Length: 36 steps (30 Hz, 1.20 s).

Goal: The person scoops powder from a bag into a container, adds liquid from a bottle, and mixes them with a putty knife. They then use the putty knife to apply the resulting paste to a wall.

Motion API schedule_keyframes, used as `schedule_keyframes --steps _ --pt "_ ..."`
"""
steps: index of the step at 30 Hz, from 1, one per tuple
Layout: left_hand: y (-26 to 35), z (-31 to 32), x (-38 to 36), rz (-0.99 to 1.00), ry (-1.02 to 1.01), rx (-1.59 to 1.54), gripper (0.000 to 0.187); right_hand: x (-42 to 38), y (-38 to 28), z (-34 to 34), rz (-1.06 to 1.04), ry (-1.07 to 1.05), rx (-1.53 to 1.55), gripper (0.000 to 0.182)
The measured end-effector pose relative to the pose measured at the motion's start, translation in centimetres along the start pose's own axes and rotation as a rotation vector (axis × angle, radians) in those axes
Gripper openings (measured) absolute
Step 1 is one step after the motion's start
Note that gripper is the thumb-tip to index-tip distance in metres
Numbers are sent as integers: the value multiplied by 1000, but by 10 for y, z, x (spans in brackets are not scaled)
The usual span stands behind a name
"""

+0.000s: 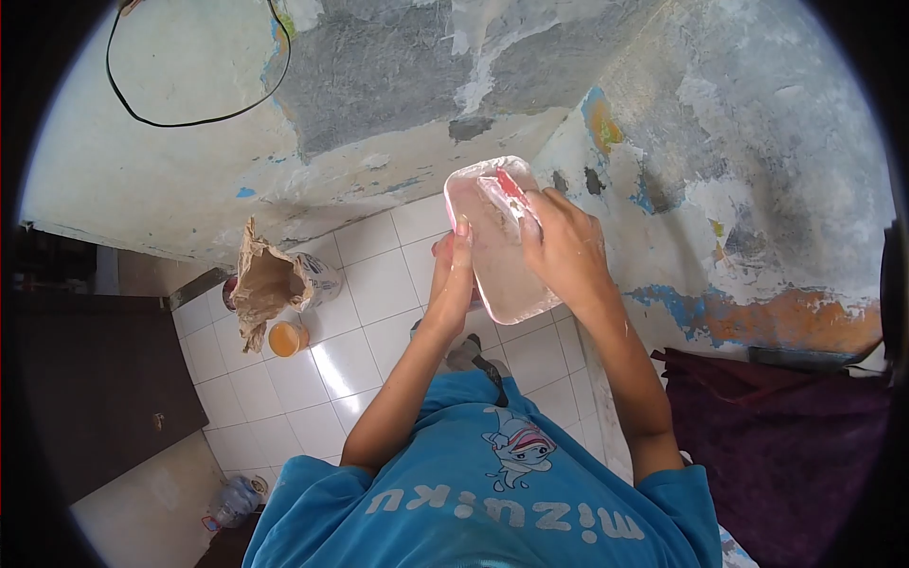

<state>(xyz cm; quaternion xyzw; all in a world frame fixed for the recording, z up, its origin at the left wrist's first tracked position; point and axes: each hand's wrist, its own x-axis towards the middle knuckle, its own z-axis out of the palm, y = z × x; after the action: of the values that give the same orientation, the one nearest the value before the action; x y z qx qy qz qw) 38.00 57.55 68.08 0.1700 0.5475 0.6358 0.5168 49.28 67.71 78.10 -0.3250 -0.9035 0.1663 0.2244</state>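
A pale tub (520, 317) is held up near the middle, towards one o'clock, its nine o'clock rim gripped by the left hand (454, 272). A red-and-white tool (512, 186) is pinched in the right hand (570, 248), near the tub's twelve o'clock. Pale mush (497, 251) seems to be being stirred or scraped; next, a steady tub is needed.

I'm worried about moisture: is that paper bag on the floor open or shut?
Open: the paper bag has its mouth spread wide, showing brown inside.
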Motion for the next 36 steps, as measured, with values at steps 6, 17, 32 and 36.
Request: schedule_keyframes --steps 6,17,32,36 --pt "10 -8 2 -128 13 -64 90 -33 -7 16 -68 -146 147 15" --pt "25 -9 3 -136 -13 -14 101 -8 2 2 -64 23 76 15" --pt "-7 -2 15 57 169 57 85 -11 -6 26 20 439 -2 21" --pt "-3 0 11 65 152 59 84 -9 -11 24 69 392 -22 21"
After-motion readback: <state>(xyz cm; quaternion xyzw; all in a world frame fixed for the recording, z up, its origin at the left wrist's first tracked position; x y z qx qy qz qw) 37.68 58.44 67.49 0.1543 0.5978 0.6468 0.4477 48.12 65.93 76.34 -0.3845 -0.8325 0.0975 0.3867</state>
